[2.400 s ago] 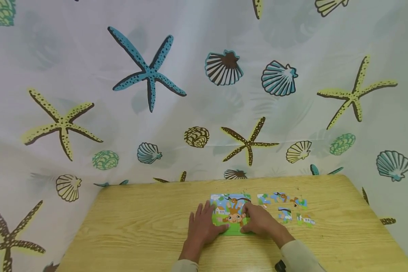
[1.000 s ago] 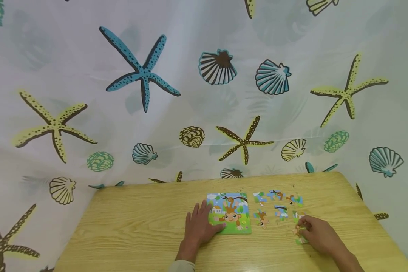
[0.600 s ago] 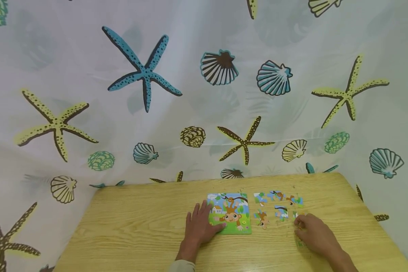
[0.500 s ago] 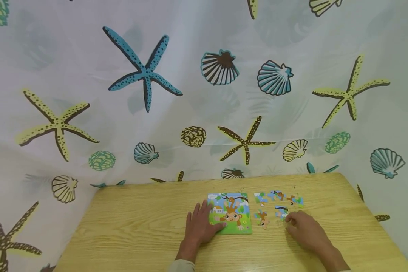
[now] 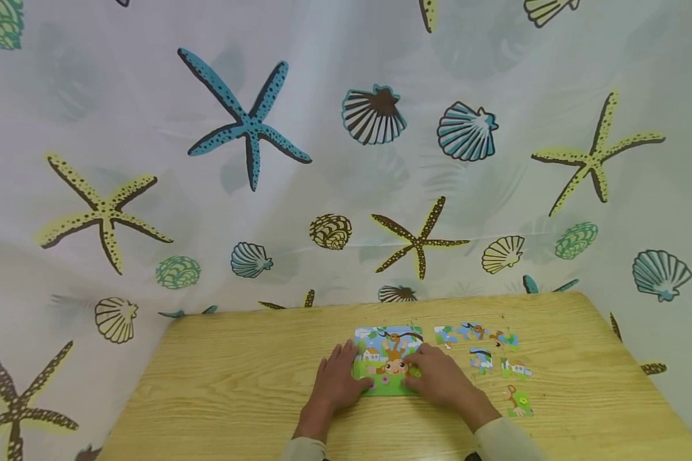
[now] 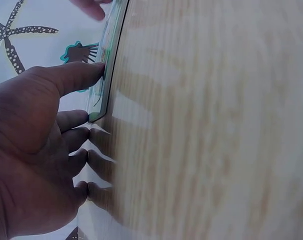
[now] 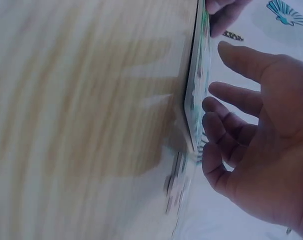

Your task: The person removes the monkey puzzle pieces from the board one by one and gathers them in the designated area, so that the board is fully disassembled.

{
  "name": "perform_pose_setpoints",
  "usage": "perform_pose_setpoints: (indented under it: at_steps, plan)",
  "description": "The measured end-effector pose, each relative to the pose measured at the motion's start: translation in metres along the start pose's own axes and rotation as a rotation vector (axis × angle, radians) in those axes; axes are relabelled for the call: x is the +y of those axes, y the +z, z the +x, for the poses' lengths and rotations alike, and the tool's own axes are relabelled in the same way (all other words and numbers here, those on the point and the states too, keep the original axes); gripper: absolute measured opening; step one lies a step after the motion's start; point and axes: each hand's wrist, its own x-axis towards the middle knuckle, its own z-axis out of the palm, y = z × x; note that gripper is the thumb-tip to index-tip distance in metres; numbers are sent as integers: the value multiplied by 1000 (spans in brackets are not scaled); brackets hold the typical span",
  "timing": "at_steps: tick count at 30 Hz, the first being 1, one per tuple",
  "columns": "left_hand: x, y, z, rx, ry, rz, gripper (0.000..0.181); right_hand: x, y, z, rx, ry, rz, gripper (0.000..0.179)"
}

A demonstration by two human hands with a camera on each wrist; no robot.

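Observation:
A square jigsaw board with a monkey picture lies on the wooden table. My left hand rests at its left edge; in the left wrist view the thumb touches the board's face. Over the board's right edge is my right hand, hiding part of the picture and the table beside it. In the right wrist view its fingers are loosely bent and apart, close to the board, with no piece showing between thumb and fingertips.
Loose puzzle pieces lie to the right: a row at the back, a branch piece, a house piece and a monkey-arm piece nearer the front. Behind the wooden table hangs a shell-and-starfish cloth.
My right hand has gone from the loose pieces at the right back to the board's right edge. It uncovers the house piece and the monkey-arm piece. My left hand keeps its place.

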Motion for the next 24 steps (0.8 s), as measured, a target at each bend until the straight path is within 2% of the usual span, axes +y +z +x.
perform_pose_setpoints:
  at_steps: [7, 14, 20, 24]
  plan:
    - [1, 0, -1, 7, 10, 3, 74, -12, 4, 11, -53, -29, -41, 42]
    - [1, 2, -1, 15, -4, 28, 74, -15, 5, 19, -116, 45, 81, 38]
    - [2, 0, -3, 5, 0, 18, 74, -13, 6, 20, -140, 41, 171, 34]
    - [1, 0, -3, 7, -5, 7, 74, -8, 9, 16, -116, 26, 217, 23]
